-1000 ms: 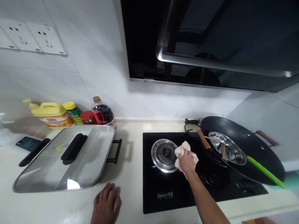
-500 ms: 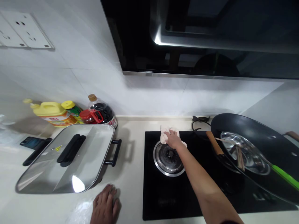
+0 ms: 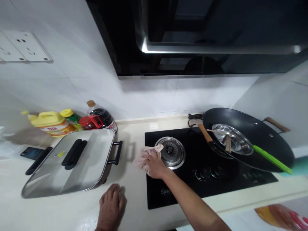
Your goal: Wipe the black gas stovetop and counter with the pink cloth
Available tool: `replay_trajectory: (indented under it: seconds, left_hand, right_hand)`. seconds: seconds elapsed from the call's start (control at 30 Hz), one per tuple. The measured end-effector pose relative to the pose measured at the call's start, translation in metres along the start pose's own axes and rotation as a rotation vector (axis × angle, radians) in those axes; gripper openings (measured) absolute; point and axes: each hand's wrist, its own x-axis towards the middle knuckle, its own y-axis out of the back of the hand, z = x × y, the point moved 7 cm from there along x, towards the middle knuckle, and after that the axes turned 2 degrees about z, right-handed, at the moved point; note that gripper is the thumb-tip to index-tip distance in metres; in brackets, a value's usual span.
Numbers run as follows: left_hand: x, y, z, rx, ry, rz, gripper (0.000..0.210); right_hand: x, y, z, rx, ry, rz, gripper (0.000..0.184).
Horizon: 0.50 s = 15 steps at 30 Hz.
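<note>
My right hand (image 3: pixel 154 165) presses a pale pink cloth (image 3: pixel 146 152) onto the left edge of the black gas cooktop (image 3: pixel 166 184), with the cloth partly over the countertop. Its left side is smeared by motion. Just right of the cloth is the round metal burner (image 3: pixel 170 150), uncovered. My left hand (image 3: pixel 111 205) rests palm down on the pale countertop (image 3: pixel 131 189), holding nothing, its fingers slightly bent and apart. Beyond it stands a rectangular electric pan with a glass lid (image 3: pixel 93 166).
A black wok (image 3: pixel 260 134) holding a metal bowl (image 3: pixel 233 141) and a green-handled utensil (image 3: pixel 271 158) sits on the right burner. A soy sauce bottle (image 3: pixel 102 115) and a yellow jug (image 3: pixel 49 120) stand against the wall. The range hood (image 3: pixel 192 61) hangs above.
My right hand has moved the cloth from the burner's back edge to the cooktop's left edge, toward me. My left hand stays on the countertop. The view has shifted right.
</note>
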Motion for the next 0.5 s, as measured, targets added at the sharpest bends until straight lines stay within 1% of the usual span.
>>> replay_trajectory:
  seconds: [0.1,0.17,0.23,0.3,0.4,0.5]
  left_hand:
    - [0.002,-0.003,-0.001,-0.019,0.030,-0.043,0.039]
    - [0.003,-0.004,-0.002,-0.028,0.055,-0.083,0.040]
    - [0.004,-0.004,-0.001,-0.037,0.072,-0.114,0.042]
    - [0.005,-0.002,0.000,-0.045,0.079,-0.123,0.044]
    - [0.007,0.000,0.002,-0.056,0.076,-0.118,0.045]
    - [0.009,0.000,0.003,-0.067,0.078,-0.107,0.046]
  right_hand:
    - [-0.047,-0.021,-0.013,0.084,-0.049,0.028,0.053]
    - [-0.080,-0.034,-0.011,0.130,-0.109,0.063,0.058]
    - [-0.111,-0.044,0.001,0.147,-0.205,0.109,0.059]
    - [-0.139,-0.049,0.021,0.120,-0.333,0.150,0.057]
    - [-0.172,-0.040,0.058,0.040,-0.514,0.210,0.059]
    - [-0.189,-0.018,0.093,-0.005,-0.726,0.305,0.061]
